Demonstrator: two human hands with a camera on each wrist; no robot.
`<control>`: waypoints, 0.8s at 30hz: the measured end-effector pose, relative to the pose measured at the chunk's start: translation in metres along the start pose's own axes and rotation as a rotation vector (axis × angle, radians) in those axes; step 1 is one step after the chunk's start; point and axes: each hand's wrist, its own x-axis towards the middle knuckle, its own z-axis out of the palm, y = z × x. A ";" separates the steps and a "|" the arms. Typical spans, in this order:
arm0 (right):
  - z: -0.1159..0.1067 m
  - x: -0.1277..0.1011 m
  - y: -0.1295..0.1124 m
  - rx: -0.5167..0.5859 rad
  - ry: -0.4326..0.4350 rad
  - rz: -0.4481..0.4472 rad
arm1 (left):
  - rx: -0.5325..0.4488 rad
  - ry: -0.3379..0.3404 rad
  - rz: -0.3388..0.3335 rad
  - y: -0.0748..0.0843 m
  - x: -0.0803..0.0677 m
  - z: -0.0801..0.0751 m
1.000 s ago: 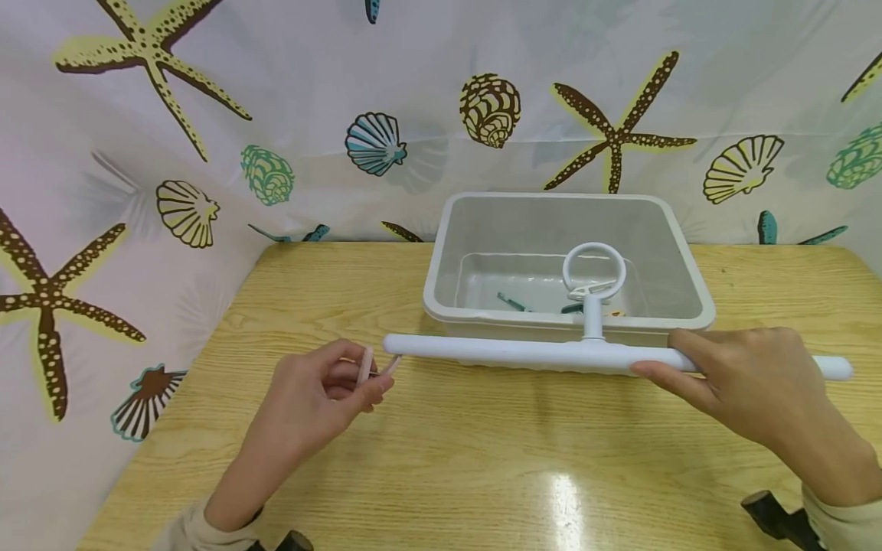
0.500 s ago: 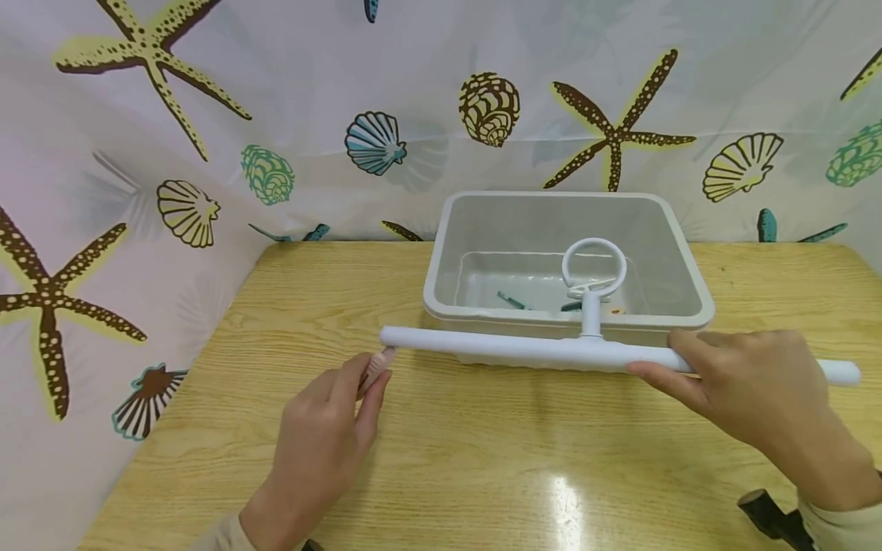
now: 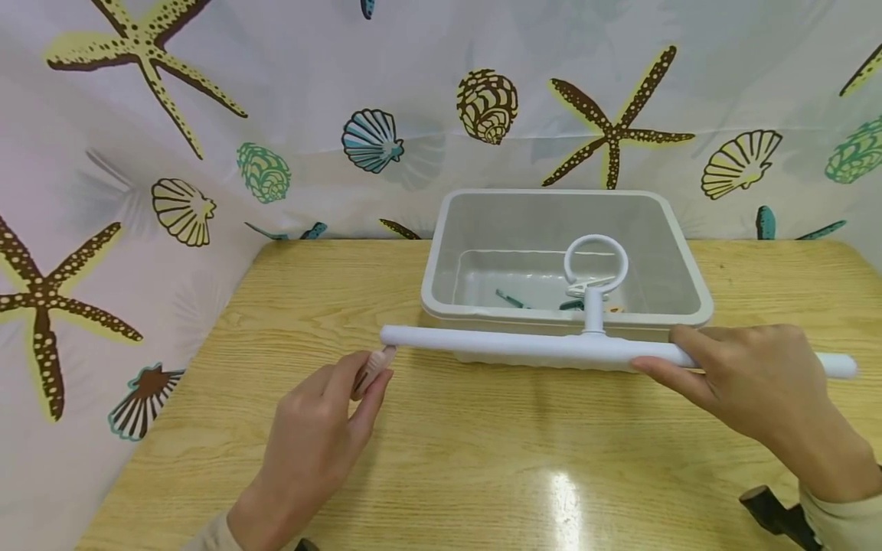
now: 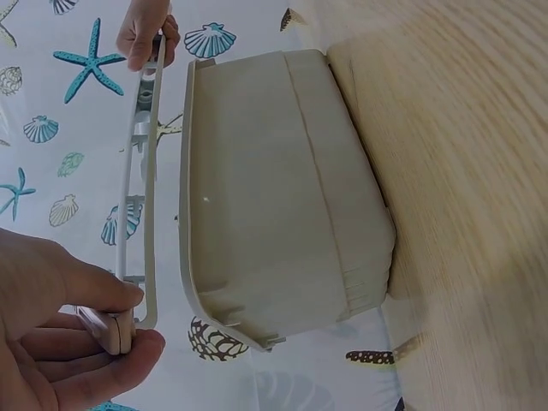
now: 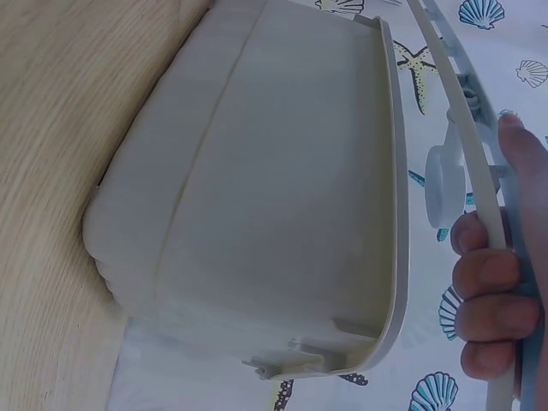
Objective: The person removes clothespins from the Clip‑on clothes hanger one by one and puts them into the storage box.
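A long white hanger (image 3: 496, 341) with a ring-shaped hook (image 3: 623, 268) is held across the front of the tub, its ring upward. My right hand (image 3: 758, 383) grips its bar near the right end; in the right wrist view several fingers (image 5: 488, 291) curl round the underside rail. My left hand (image 3: 310, 436) pinches a pale pink clothespin (image 3: 372, 373) between thumb and fingers. The clothespin's tip meets the underside of the bar's left end. In the left wrist view the clothespin (image 4: 111, 330) sits right at the hanger's rail.
A light grey plastic tub (image 3: 434, 295) stands on the wooden table (image 3: 468, 459) behind the hanger. Inside lie a green clothespin (image 3: 512, 298), a white clip (image 3: 582, 288) and other small pieces. A curtain (image 3: 289, 76) printed with shells and starfish hangs behind and at the left.
My left hand has turned over and moved the clothespin up to the hanger's left end. The bar's left end has shifted slightly left and up. My right hand keeps its grip.
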 end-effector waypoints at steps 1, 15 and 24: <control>0.000 0.001 0.000 0.002 0.003 -0.003 | -0.004 0.000 -0.003 0.000 0.000 0.000; 0.005 -0.004 0.004 0.013 -0.037 0.001 | -0.046 -0.069 -0.051 0.000 -0.002 -0.006; 0.004 -0.003 0.003 0.005 -0.019 -0.012 | -0.055 -0.073 -0.064 0.001 -0.003 -0.008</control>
